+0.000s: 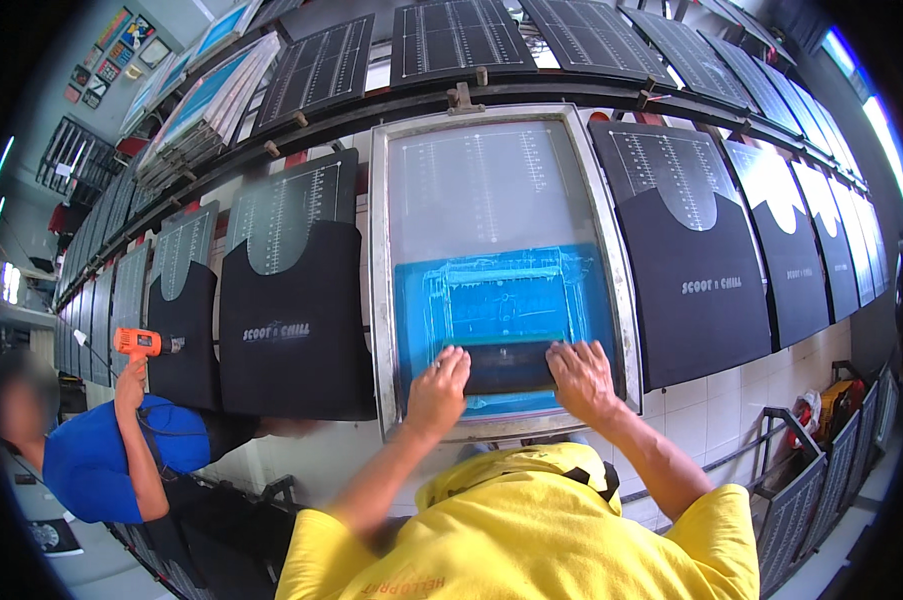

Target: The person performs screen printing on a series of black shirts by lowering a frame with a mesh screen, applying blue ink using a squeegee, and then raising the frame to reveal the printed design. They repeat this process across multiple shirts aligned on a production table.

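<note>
A printing screen (491,195) in a worn metal frame lies in front of me, its lower half coated blue. Across the blue part rests a dark, wide squeegee (509,368). My left hand (437,388) grips its left end, fingers closed over the top edge. At the other end my right hand (583,380) is likewise closed on it. Just ahead of the squeegee, a taped rectangle (505,308) shows on the blue area. What lies under the screen's blue part is hidden.
Black shirts with a pale print lie on boards to both sides, one shirt (296,320) at left and another (701,290) at right. A co-worker in a blue shirt (121,455) holds an orange heat gun (137,343). Stacked screens (206,110) stand at far left.
</note>
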Motion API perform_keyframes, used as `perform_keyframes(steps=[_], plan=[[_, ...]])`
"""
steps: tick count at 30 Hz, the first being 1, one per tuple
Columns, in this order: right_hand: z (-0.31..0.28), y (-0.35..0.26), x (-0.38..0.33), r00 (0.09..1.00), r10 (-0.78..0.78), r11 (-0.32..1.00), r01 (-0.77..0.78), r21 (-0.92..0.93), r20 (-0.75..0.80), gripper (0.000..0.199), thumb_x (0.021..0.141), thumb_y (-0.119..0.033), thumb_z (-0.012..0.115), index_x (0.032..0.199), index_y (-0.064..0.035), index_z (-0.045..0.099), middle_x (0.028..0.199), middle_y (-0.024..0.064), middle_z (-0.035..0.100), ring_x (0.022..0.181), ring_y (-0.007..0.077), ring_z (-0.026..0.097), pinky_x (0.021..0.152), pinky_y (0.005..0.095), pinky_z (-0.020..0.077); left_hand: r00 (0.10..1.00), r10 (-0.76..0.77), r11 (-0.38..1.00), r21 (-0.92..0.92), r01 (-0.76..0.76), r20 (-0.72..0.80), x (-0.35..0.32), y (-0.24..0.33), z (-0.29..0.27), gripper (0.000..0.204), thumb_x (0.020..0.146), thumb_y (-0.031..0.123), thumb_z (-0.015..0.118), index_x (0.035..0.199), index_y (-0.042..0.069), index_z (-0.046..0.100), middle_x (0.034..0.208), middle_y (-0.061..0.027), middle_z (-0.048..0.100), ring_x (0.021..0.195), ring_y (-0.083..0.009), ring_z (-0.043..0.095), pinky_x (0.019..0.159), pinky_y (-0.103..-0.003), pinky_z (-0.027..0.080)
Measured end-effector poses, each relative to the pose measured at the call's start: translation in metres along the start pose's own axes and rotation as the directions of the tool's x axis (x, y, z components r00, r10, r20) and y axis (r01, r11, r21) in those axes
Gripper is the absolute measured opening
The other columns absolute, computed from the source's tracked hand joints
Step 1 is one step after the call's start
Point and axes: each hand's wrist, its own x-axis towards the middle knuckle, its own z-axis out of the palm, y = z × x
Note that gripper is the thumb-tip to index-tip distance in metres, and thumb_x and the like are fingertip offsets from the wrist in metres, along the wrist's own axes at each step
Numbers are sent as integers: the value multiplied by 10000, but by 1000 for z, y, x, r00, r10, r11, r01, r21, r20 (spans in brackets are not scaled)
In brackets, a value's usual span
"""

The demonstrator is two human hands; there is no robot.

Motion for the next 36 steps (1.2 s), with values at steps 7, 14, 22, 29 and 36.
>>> perform_keyframes(steps=[7, 14, 22, 29, 36], plan=[[1, 53, 102, 995, 89, 995, -87, -43, 53, 113, 788, -24, 652, 896, -55, 640, 922, 101, 654, 940, 270, 623, 862, 420, 442, 994, -62, 997, -42, 66, 89, 110, -43, -24, 358, 739, -80, 595, 1086, -21, 667, 1051, -195, 683, 1032, -365, 655, 871, -447, 554], [-12, 38, 61, 999, 31, 1000, -31, -5, 27, 230, 746, -25, 706, 965, -75, 658, 917, 80, 649, 904, 264, 621, 855, 434, 442, 994, -55, 996, -62, 61, 94, 73, -17, -35, 363, 732, -70, 615, 1088, -16, 663, 1074, -178, 665, 1012, -357, 650, 866, -444, 545], [-19, -14, -36, 1000, 13, 998, -11, 55, -23, 268, 785, -43, 609, 1052, -29, 635, 1109, 102, 660, 955, 249, 598, 816, 408, 428, 1000, -13, 1000, -21, 13, -2, -29, 36, -9, 375, 772, -40, 587, 1135, -22, 678, 1166, -162, 689, 1139, -296, 652, 933, -374, 557], [3, 22, 26, 999, 31, 1000, -31, 2, -17, 251, 752, -11, 627, 1002, -20, 637, 1020, 114, 662, 933, 265, 587, 840, 414, 428, 996, 26, 1000, 17, -25, -80, 32, -9, 7, 337, 785, -35, 585, 1107, -30, 683, 1151, -180, 696, 1143, -307, 652, 924, -388, 562], [-1, 67, 104, 998, 63, 998, -63, -1, 31, 140, 754, -7, 666, 878, -60, 627, 878, 101, 643, 925, 282, 606, 859, 423, 445, 998, -52, 998, -24, 53, 31, 118, -35, -21, 296, 735, -70, 619, 1021, -13, 671, 1001, -173, 688, 992, -346, 665, 829, -440, 560]])
